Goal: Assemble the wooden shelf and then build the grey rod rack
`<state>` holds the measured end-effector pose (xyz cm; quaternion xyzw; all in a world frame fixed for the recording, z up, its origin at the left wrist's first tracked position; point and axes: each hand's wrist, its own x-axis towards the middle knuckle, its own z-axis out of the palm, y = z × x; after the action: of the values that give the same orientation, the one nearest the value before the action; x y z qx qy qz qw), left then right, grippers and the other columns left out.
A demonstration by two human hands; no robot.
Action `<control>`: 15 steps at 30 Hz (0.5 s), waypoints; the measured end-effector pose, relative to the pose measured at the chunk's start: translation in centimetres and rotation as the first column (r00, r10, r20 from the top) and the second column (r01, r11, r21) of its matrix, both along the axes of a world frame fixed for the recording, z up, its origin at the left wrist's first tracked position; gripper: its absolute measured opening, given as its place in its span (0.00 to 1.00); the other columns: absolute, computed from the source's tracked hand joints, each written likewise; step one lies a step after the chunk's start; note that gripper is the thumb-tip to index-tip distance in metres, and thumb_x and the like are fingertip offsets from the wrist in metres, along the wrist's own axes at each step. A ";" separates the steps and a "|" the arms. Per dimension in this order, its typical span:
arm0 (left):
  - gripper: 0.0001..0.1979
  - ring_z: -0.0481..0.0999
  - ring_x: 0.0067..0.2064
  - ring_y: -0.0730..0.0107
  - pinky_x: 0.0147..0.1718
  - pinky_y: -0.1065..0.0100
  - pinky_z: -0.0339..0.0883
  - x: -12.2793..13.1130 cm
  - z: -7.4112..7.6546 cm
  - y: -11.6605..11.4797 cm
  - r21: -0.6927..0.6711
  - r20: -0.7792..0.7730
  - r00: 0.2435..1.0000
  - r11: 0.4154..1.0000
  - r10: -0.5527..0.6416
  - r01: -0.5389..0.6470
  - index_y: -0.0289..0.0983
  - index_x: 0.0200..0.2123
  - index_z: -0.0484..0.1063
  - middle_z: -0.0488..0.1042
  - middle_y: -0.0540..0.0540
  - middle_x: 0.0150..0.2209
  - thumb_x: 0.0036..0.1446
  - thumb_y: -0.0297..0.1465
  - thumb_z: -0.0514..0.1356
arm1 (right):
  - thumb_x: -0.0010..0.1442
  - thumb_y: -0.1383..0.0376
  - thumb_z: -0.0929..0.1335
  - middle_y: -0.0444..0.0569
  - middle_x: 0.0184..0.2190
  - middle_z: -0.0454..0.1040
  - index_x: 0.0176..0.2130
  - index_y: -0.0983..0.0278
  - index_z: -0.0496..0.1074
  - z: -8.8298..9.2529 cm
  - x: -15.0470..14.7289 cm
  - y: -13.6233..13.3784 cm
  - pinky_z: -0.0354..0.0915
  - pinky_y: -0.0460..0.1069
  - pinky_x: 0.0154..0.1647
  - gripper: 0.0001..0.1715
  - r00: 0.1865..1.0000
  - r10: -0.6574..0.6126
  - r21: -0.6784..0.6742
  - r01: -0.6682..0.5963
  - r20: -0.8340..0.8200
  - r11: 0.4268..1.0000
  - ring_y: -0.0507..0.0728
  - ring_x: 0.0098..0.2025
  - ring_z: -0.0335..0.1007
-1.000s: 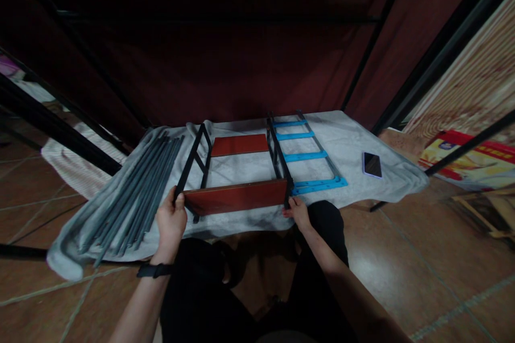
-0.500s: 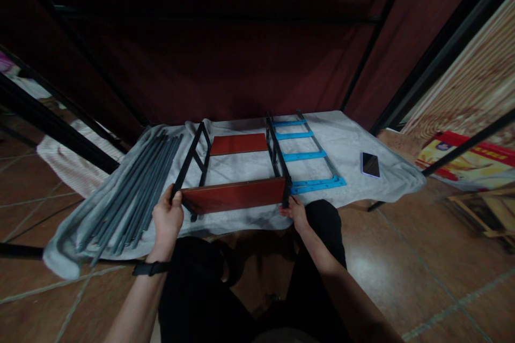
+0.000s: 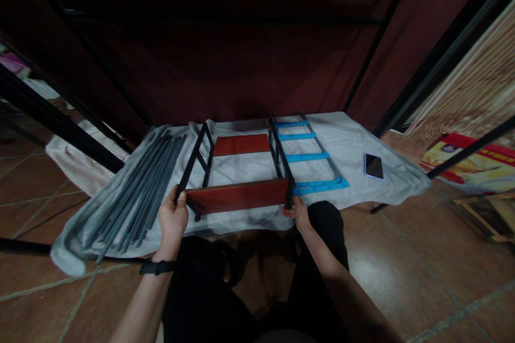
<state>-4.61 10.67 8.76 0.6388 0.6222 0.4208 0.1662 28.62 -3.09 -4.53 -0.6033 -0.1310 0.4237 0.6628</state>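
Note:
A small shelf rack with a black metal frame and two reddish-brown boards [image 3: 241, 196] lies in front of me on a grey cloth. My left hand [image 3: 174, 215] is closed on its near left corner, thumb on top by the board's end. At the near right corner, my right hand [image 3: 296, 212] grips the black frame from below, some of its fingers hidden behind it. Just right of the rack lies a grey tube frame with bright blue crosspieces [image 3: 308, 157]. Several loose grey tubes [image 3: 139, 187] lie side by side to the left.
The grey cloth [image 3: 346, 134] covers a low table and hangs over its edges. A phone [image 3: 374, 166] rests on its right part. Black metal posts and a dark red panel [image 3: 241, 75] stand behind. A red and yellow box [image 3: 470, 161] and a wooden stool [image 3: 483, 217] are on the right.
The whole scene sits slightly further right in the view. Both hands keep their places on the rack, and nothing on the cloth has visibly moved.

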 end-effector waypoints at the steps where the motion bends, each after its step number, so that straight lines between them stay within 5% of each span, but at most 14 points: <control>1: 0.27 0.72 0.57 0.53 0.58 0.55 0.62 0.0 0.0 0.0 0.002 0.007 1.000 1.000 -0.002 0.002 0.29 0.59 0.67 0.74 0.33 0.54 0.60 0.37 0.53 | 0.56 0.51 0.65 0.44 0.19 0.73 0.38 0.61 0.64 0.0 -0.1 -0.1 0.73 0.52 0.23 0.17 1.000 0.002 -0.001 -0.002 -0.019 1.000 0.59 0.22 0.75; 15: 0.29 0.72 0.56 0.52 0.57 0.55 0.62 -0.4 -1.4 -0.1 -0.002 0.037 0.999 1.000 -0.019 0.020 0.29 0.59 0.67 0.74 0.32 0.53 0.59 0.40 0.52 | 0.53 0.51 0.68 0.43 0.18 0.73 0.36 0.60 0.63 0.1 -0.2 0.0 0.71 0.51 0.19 0.17 0.998 -0.018 -0.054 0.015 -0.055 0.998 0.58 0.20 0.73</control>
<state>-5.05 10.57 7.39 0.6368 0.6134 0.4300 0.1827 28.41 -3.05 -4.41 -0.6100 -0.0961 0.4381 0.6533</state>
